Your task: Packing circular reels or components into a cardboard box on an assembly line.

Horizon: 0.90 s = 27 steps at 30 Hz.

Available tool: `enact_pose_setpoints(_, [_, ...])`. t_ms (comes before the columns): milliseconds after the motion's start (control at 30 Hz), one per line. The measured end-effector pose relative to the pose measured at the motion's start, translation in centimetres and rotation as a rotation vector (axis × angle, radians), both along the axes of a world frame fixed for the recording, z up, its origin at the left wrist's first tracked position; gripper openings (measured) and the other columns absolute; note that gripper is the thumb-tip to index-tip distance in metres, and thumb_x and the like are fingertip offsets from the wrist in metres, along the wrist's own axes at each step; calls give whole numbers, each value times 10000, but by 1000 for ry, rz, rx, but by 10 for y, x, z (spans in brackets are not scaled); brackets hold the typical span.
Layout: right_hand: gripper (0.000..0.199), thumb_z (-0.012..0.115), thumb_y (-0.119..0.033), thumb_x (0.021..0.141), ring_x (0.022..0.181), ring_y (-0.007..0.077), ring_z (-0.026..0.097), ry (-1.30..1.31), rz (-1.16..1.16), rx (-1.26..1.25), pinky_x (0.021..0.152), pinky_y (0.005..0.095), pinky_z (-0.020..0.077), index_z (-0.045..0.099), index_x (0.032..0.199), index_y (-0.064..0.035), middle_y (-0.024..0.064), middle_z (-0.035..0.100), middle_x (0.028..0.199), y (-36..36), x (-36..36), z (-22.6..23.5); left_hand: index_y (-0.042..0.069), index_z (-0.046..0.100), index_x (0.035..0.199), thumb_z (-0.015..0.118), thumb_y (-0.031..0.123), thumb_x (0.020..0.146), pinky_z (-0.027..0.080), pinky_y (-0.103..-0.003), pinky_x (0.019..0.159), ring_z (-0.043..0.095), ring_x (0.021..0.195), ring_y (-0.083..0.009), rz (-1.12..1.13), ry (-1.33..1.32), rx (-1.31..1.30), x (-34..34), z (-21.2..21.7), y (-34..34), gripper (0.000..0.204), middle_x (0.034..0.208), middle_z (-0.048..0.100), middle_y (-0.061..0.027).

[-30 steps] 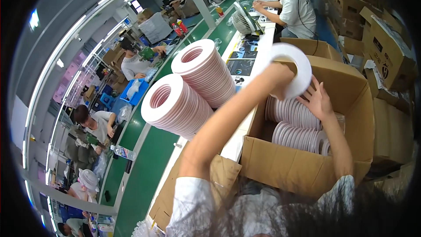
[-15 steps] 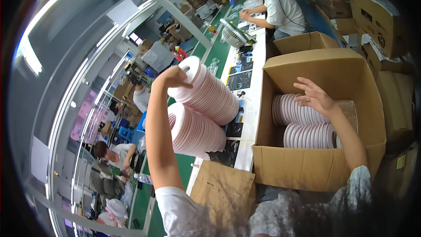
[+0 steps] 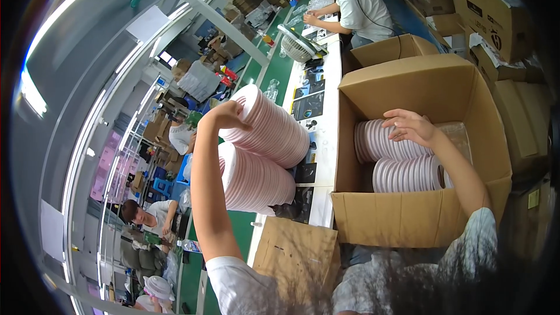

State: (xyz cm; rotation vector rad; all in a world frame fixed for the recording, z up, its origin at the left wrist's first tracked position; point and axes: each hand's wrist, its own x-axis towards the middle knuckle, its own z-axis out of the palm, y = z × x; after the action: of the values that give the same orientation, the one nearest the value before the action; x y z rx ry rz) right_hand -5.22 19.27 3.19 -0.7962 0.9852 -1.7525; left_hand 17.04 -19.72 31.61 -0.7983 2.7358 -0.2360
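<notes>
On the bench to the left stand two tall stacks of pinkish-white rings, a far stack [image 3: 271,131] and a near stack [image 3: 259,181]. My left hand [image 3: 226,115] is at the upper end of the far stack, its bent fingers closed over the edge; some fingertips are hard to make out. On the right, my right hand [image 3: 411,127] hangs over an open cardboard box [image 3: 385,219], fingers apart and nothing in them. Inside the box lie two rows of similar rings, a far row [image 3: 376,140] and a near row [image 3: 405,175], partly covered by my right hand and forearm.
A small fan [image 3: 297,44] stands on the white bench strip [image 3: 326,169], with dark flat packages [image 3: 309,106] below it. A closed carton [image 3: 291,251] sits close to me. A person [image 3: 359,6] works at the far end; more cartons [image 3: 490,17] are piled right.
The view has shifted slightly. The far stack's upper end has tilted, and its hole shows less. My left hand stays at that end; my right hand remains over the box, its fingers somewhat more bent.
</notes>
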Motion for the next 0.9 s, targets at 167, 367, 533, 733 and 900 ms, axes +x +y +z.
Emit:
enact_pose_setpoints(167, [362,610,-204,889,875,206,654,-22,-178,141,759,319,535,537,1197,-28,125,637,1056,-3,-22,-24,-27,518,1282,850,373,568,405,-360,1017,540,1179,-292,51,-39,94,-4,-9,-8,884,1271,560,-204])
enact_pose_setpoints(367, [261,597,-196,877,752,171,647,-106,-521,350,688,307,547,603,1088,-43,100,666,924,2,-76,-63,-15,662,987,764,150,562,476,-311,796,611,799,-200,-66,100,18,12,-12,-30,467,838,655,-81])
enact_pose_setpoints(533, [277,614,-186,824,740,223,647,359,-675,1155,637,325,528,638,1020,8,152,666,842,66,-144,-185,-28,635,1052,807,159,552,472,-334,854,622,878,-250,-53,154,162,-25,-19,4,561,946,657,-135])
enact_pose_setpoints(733, [451,593,-285,819,954,328,625,707,-72,1394,784,472,499,609,1170,-2,194,615,1178,62,-86,-181,-20,559,1213,815,148,540,432,-343,970,605,1029,-285,-33,189,207,11,-23,-26,739,1110,629,-158])
enact_pose_setpoints(900, [593,582,-399,827,1246,219,453,783,251,1604,1070,331,287,558,1258,7,129,524,1337,78,-81,-199,-7,369,1395,835,103,594,387,-385,1041,540,1192,-326,43,306,77,1,-8,22,934,1281,556,-216])
